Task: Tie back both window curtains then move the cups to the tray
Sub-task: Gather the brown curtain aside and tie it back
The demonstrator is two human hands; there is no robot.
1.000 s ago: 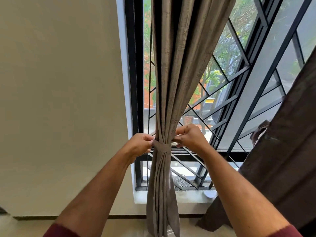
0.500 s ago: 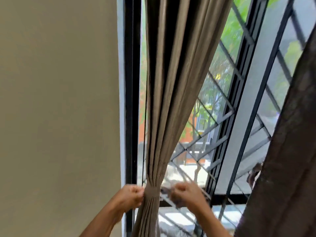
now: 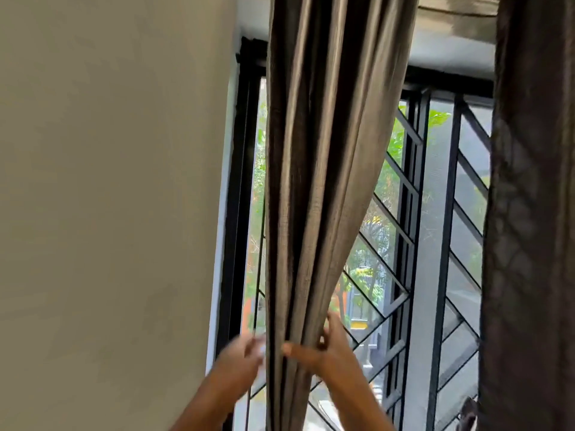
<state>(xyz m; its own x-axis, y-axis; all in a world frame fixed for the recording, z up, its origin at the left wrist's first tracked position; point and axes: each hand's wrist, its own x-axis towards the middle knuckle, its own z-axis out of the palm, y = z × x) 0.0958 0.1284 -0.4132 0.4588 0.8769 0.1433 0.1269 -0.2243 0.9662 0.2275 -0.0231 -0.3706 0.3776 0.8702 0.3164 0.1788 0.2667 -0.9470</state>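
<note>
The left curtain point(image 3: 314, 188), grey-brown and gathered into narrow folds, hangs down the middle of the head view. My right hand point(image 3: 326, 346) holds its lower right folds, thumb across the front and fingers up behind the edge. My left hand point(image 3: 245, 356) is blurred by motion, and its outstretched fingers touch the curtain's left edge. No tie band shows in this view. The right curtain point(image 3: 529, 213), dark brown, hangs loose along the right side. No cups or tray are in view.
A black window frame with a diagonal metal grille point(image 3: 401, 244) stands behind the curtains, with trees outside. A plain beige wall point(image 3: 109, 197) fills the left. A pelmet or ceiling edge point(image 3: 454, 14) runs across the top right.
The view has tilted upward, so the tie band dropped out of sight. Both hands left the band and moved up onto the curtain folds above it.
</note>
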